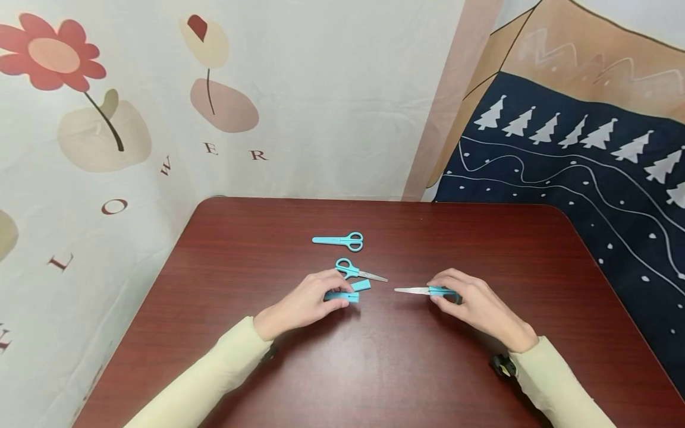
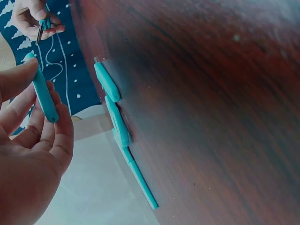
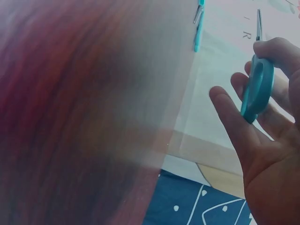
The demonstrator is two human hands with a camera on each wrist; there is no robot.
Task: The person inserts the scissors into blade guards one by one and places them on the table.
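My left hand (image 1: 305,300) pinches a turquoise blade cover (image 1: 350,297) between thumb and fingers, its end facing right. In the left wrist view that cover (image 2: 45,98) is raised off the table. My right hand (image 1: 476,302) grips turquoise-handled scissors (image 1: 436,290) by the handles, blades bare and pointing left toward the cover, with a gap between. The right wrist view shows the scissors' handle (image 3: 262,86) between thumb and fingers. Just behind the left fingers lies a loose turquoise cover (image 1: 362,285). Beyond it rest second scissors (image 1: 348,268) with bare blades pointing right.
Farther back on the brown table (image 1: 241,238) lie third scissors (image 1: 334,241), their blades inside a turquoise cover pointing left. A pale flower-printed cloth (image 1: 321,119) and a dark blue tree-printed cloth (image 1: 535,160) hang behind the table.
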